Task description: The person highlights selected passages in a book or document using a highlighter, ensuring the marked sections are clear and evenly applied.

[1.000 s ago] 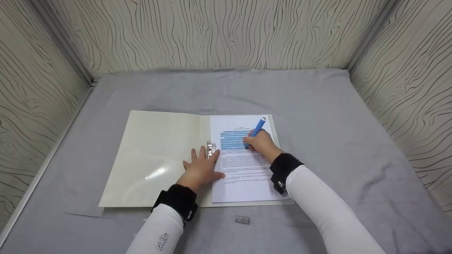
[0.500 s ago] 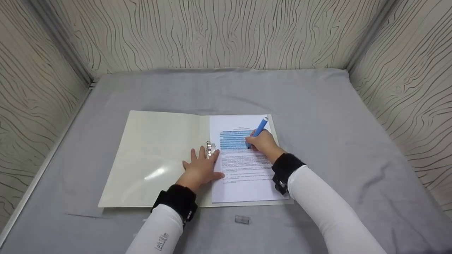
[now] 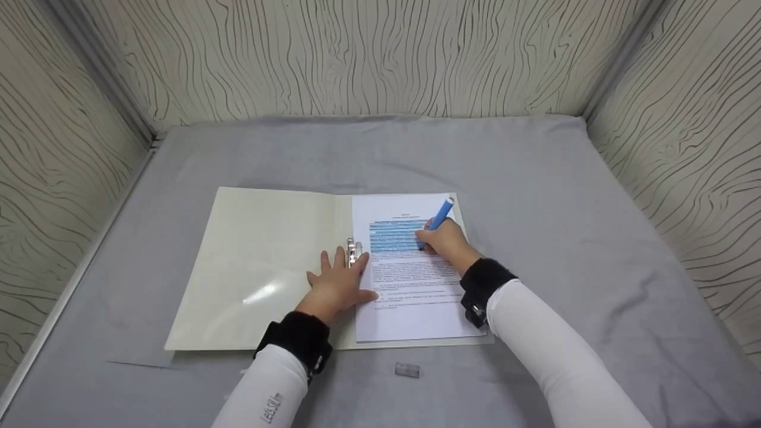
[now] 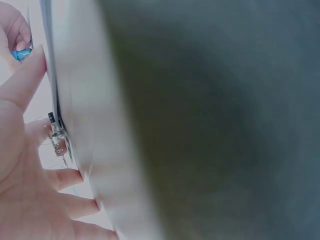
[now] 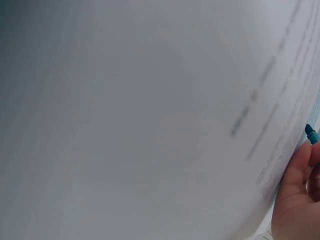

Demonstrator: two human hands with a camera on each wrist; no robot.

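Gripping blue highlighter (image 3: 439, 217), right hand (image 3: 445, 239) sat on printed sheet (image 3: 410, 279), tip at right end of highlighted lines, barrel slanted up-right. Left hand (image 3: 337, 282) lay spread flat, pressing folder (image 3: 261, 267) by clip (image 3: 354, 251), farther from highlighter. Both on grey desk (image 3: 535, 196).

A blue highlighter (image 3: 440, 215) marks blue bands across the white printed sheet (image 3: 410, 279) in a cream folder (image 3: 261, 261). Grey cloth (image 3: 535, 196) covers the table; the walls (image 3: 368, 53) show dark wavy wood-grain lines on beige.

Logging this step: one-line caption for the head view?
Right hand runs blue highlighter pen over printed white page; left hand presses cream folder.
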